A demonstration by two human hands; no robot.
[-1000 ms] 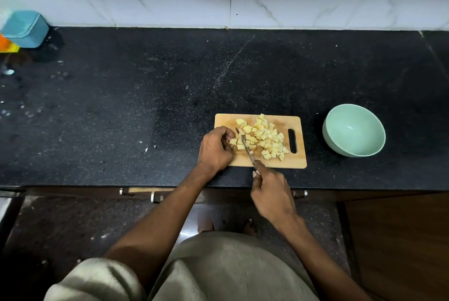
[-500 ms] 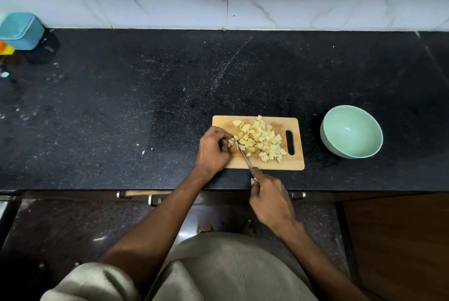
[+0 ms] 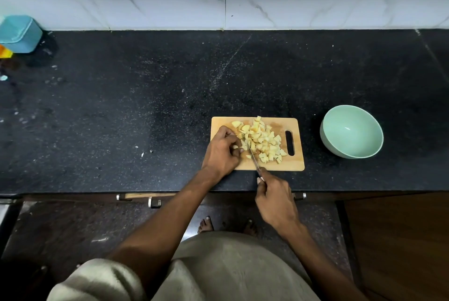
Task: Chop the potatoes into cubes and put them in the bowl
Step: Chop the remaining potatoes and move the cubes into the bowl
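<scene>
Black bench (image 3: 121,106), wooden chopping board (image 3: 295,163) at its front edge, empty green bowl (image 3: 351,131) well apart to the board's right. Left hand (image 3: 222,152) clenched on the last potato piece (image 3: 243,144) at the board's left end, cut cubes (image 3: 263,140) heaped mid-board. Right hand (image 3: 275,200) gripping the knife (image 3: 252,157), blade pointing away from the front edge, just right of the held piece.

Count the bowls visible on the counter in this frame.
1. A mint-green bowl sits empty on the black counter, right of the wooden cutting board. The blue container at far left is no bowl.
</scene>
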